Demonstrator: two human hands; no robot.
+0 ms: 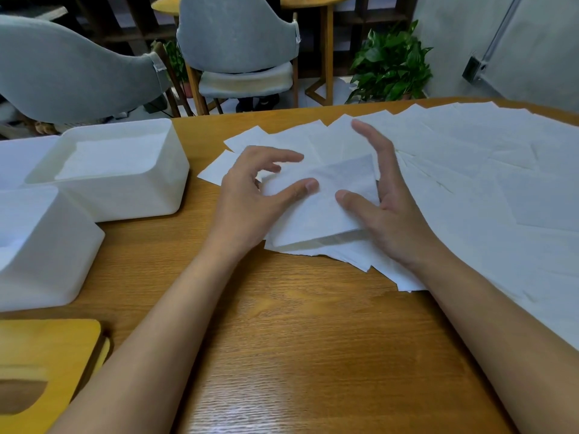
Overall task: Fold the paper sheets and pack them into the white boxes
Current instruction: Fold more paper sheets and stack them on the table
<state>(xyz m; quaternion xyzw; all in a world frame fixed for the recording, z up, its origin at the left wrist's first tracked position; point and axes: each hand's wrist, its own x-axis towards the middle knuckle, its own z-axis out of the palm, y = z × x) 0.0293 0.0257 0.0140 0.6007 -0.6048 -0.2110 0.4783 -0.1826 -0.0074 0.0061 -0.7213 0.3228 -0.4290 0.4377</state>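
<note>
A folded white paper sheet [316, 211] lies on top of a spread of several white sheets [470, 170] across the right half of the wooden table [282, 324]. My left hand [250, 195] grips the folded sheet's left edge, thumb on top and fingers curled. My right hand [382, 202] holds its right edge, thumb pressing on top, fingers raised and apart. Two white boxes stand at the left: the far box [163, 195] holds a stack of folded paper, and the near box [47, 261] is partly out of view.
A yellow wooden lid with an oval slot [40, 371] lies at the near left. Another white box edge [18, 158] shows at far left. Grey chairs [238, 42] and a potted plant [391, 67] stand beyond the table's far edge.
</note>
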